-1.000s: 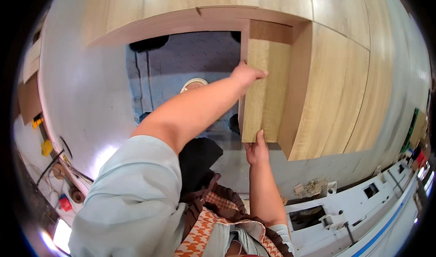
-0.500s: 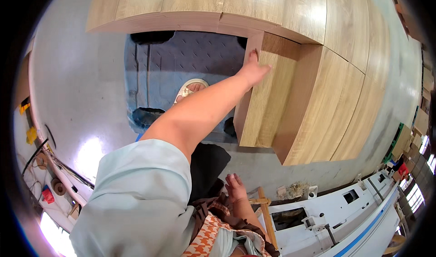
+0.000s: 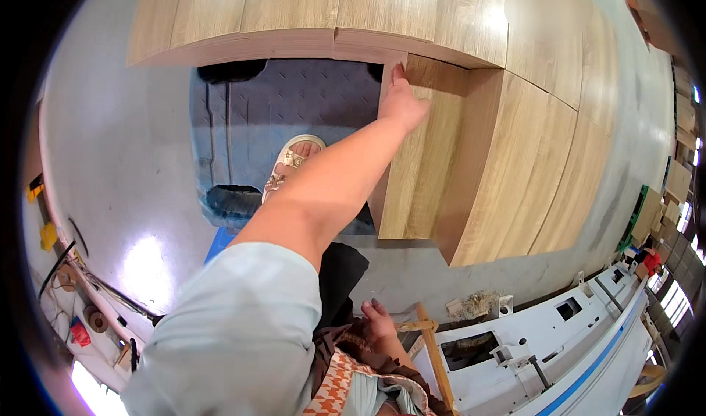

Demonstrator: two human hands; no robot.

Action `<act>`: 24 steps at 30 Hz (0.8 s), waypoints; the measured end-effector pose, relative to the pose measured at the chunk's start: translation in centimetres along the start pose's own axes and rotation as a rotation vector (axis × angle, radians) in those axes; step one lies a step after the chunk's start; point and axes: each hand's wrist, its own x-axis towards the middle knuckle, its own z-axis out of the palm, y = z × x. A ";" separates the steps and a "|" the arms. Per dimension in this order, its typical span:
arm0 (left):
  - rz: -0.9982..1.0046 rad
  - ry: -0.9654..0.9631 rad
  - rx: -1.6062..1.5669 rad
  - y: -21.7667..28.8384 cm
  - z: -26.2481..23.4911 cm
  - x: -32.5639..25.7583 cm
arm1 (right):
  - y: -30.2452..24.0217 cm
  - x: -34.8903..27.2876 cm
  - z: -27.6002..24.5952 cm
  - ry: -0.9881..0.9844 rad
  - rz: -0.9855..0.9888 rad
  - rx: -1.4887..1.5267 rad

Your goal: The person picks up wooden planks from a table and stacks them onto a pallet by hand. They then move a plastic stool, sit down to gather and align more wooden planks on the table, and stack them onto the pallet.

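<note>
My left hand (image 3: 405, 108) reaches far forward across the body and touches the left edge of a low stack of wood-grain panels (image 3: 423, 166). Its thumb and fingers are apart; some fingers are hidden against the stack's side. Taller stacks of the same panels stand right beside this stack (image 3: 515, 173) and behind it (image 3: 294, 4). Close to my body, my right hand (image 3: 378, 319) hangs with loosely bent, parted fingers and holds nothing. My sandalled foot (image 3: 300, 153) is on a blue plastic pallet (image 3: 294, 107) left of the low stack.
A long white machine (image 3: 529, 350) with a blue stripe runs along the lower right, beside a wooden frame (image 3: 434, 350). Cables and hoses (image 3: 110, 276) lie at the left. A small heap of debris (image 3: 474, 306) sits on the grey floor (image 3: 95, 144).
My left hand has slid slightly forward along the low stack's edge, its fingers now pointing more ahead. The whole view has shifted a little. My right hand stays near my body.
</note>
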 end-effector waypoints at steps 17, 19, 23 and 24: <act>-0.086 -0.186 0.417 -13.6 -16.9 -14.4 | 19.7 -4.0 -8.8 -0.003 -0.545 0.062; -0.253 -0.209 0.792 -21.8 -24.1 -16.2 | 18.8 -7.8 -6.0 0.016 -0.570 -0.386; 0.077 -0.994 1.554 -17.5 -27.5 -18.6 | 17.6 -15.5 -3.7 0.146 -0.633 -0.829; 0.223 -0.911 1.482 -13.5 -26.1 -20.2 | 16.7 -19.6 -3.9 0.187 -0.581 -0.898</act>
